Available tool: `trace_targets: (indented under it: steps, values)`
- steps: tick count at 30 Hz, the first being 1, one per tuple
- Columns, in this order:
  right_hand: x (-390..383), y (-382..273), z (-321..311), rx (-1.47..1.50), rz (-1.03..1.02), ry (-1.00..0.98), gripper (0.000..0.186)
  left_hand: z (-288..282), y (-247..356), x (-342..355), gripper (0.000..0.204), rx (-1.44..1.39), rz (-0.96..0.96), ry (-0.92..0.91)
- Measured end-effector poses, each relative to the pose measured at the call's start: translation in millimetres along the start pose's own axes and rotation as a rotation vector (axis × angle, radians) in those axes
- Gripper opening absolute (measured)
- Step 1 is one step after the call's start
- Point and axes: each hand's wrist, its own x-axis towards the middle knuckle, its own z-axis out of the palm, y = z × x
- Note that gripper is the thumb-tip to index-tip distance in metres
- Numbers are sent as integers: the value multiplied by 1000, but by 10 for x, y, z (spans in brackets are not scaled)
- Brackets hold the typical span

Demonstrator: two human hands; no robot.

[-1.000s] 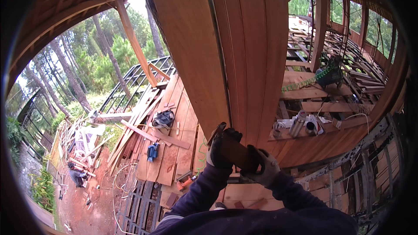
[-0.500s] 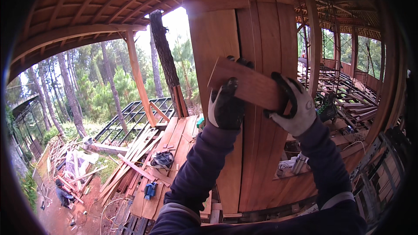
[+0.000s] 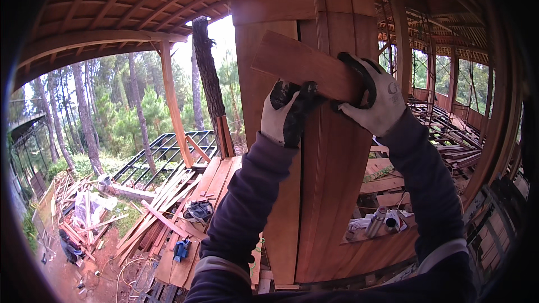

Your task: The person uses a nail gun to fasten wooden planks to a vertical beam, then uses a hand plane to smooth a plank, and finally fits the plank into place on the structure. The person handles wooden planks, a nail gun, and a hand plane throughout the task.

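A short reddish wooden board [image 3: 287, 56] is held at a tilt, its left end higher, in front of a tall vertical plank panel [image 3: 331, 179] that has a short crosspiece [image 3: 275, 7] near the top. My left hand [image 3: 283, 112], in a white glove with black palm, has its fingers curled at the board's lower edge. My right hand [image 3: 373, 95], gloved alike, grips the board's right end, thumb below and fingers over the top. Whether the board touches the panel I cannot tell.
Loose planks [image 3: 168, 213] lie on a platform at lower left, with a dark bag [image 3: 197, 211] and a blue object [image 3: 181, 251]. A person [image 3: 71, 247] bends near scattered timber. Bottles [image 3: 376, 221] stand on a ledge at right. A dark trunk [image 3: 208, 78] rises left of the panel.
Over the last second both my hands and the board have risen from low on the panel toward the crosspiece, and the view has tilted up. My left fingers have slid down to the board's lower edge.
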Motion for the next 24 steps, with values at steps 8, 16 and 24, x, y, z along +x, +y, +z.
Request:
trace_targets:
  steps: [8,16,24]
  values:
    - [2,-1,69,410,75,-18,56,-52,-153,59,27,264,168,7]
    - [-63,36,135,398,51,0,48,118,-1,30,27,310,276,-25]
    - [-35,-63,76,512,73,-10,44,66,-33,30,26,454,391,48]
